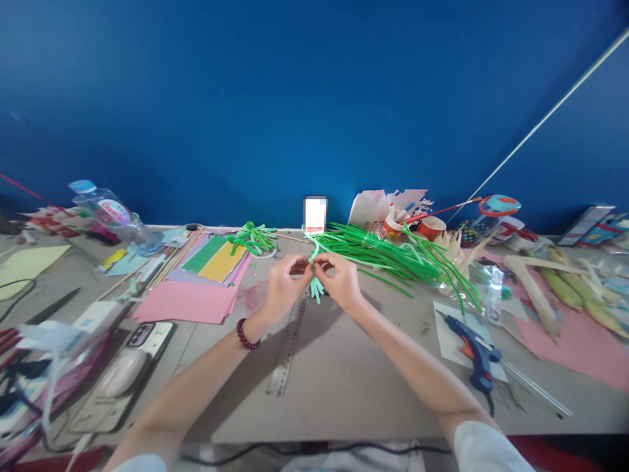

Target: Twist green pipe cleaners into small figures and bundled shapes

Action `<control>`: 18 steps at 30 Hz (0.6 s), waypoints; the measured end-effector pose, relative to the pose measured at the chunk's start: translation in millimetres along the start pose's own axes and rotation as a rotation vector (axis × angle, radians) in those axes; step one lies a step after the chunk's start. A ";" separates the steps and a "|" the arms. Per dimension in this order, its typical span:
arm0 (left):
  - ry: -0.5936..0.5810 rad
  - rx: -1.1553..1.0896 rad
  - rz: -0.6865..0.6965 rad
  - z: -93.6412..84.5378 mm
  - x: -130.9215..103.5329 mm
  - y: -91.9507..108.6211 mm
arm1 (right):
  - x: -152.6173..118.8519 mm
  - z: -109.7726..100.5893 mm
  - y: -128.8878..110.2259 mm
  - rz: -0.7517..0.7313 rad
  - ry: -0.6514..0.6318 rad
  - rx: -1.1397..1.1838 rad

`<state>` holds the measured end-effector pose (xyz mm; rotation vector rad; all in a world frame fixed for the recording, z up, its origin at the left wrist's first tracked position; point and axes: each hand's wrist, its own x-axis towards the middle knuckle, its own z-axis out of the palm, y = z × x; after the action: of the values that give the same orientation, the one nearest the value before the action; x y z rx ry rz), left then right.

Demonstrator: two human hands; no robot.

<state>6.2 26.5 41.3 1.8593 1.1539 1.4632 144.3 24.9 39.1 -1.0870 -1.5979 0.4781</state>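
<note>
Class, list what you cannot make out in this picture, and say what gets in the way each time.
All in the head view:
- Where the light green stems are pinched: covered by the fingers of the left hand and right hand.
- Markings on the ruler: too small.
- Writing on the upright screen: glare and pixelation.
- Far side of the pink sheet: cut off by the right edge.

On your bottle (132, 226), the label (114, 212) bears lettering too blurred to read; your ruler's (287, 354) numbers are likewise illegible.
</note>
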 end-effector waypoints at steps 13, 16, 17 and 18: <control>-0.031 0.066 0.014 -0.6 2.5 -3.4 | -0.2 3.1 1.0 0.049 -0.004 0.031; -0.032 0.087 0.027 -0.2 1.9 -1.9 | 0.2 3.0 0.5 0.068 0.003 0.042; -0.028 0.084 0.027 0.2 1.6 -1.8 | 0.4 2.9 0.2 0.070 0.001 0.047; -0.022 0.075 0.026 0.6 1.4 -2.0 | 0.6 2.8 -0.1 0.071 0.000 0.050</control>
<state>6.3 28.8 40.3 1.9425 1.1933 1.4283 141.7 26.1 38.6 -1.1092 -1.5435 0.5624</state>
